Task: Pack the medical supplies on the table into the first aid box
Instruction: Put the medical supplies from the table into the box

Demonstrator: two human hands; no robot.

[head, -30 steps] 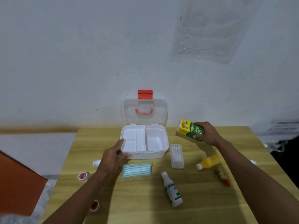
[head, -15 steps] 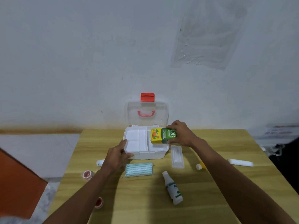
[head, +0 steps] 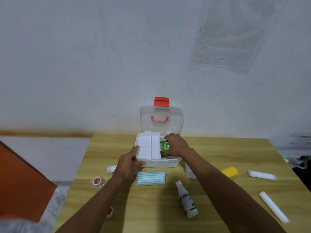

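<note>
Nearest me, my forearms cross the wooden table [head: 210,148] and hide part of it. A red-and-white tape roll [head: 109,212] peeks out from under my left arm, half covered. To the right lie a white bottle [head: 186,200] on its side, its label too blurred to read, and a long white tube [head: 273,209].

Further on sit a second tape roll [head: 98,181], a pack of blue face masks [head: 151,178], a yellow bottle [head: 230,171] partly behind my right arm, and a flat white case [head: 260,175]. A clear container [head: 189,171] is mostly hidden by that arm, and a small white item [head: 111,169] shows just beside my left wrist.

My left hand [head: 128,163] grips the front left corner of the first aid box [head: 146,151], thumb on the rim. My right hand [head: 176,146] is closed around the green carton [head: 164,147], which stands in the box's right compartment; my fingers cover much of it.

Behind, the clear lid [head: 161,119] stands upright against the wall [head: 101,64].
</note>
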